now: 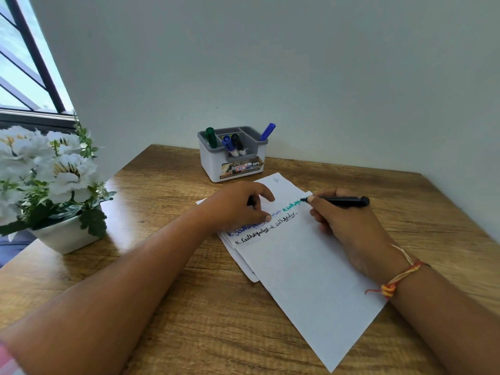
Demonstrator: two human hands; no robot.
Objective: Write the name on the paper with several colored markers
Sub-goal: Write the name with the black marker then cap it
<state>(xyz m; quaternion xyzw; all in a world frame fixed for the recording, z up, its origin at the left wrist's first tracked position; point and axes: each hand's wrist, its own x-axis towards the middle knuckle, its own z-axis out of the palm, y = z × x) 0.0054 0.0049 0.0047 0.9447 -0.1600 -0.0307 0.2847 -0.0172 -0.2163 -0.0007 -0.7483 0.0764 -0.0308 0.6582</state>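
A white sheet of paper (303, 272) lies slanted on the wooden desk, on top of other sheets. It carries handwritten lines in blue, black and green. My right hand (349, 226) grips a black-bodied marker (343, 201), its tip touching the paper at the end of the green writing near the sheet's upper right edge. My left hand (238, 207) presses down on the paper's upper left part, partly covering the blue writing. Something dark shows between its curled fingers; I cannot tell what it is.
A grey and white organizer box (232, 163) stands at the back of the desk (189, 307) with green, blue and black markers in it. A white pot of white flowers (54, 185) sits at the left edge. The wall runs close behind, a window at far left.
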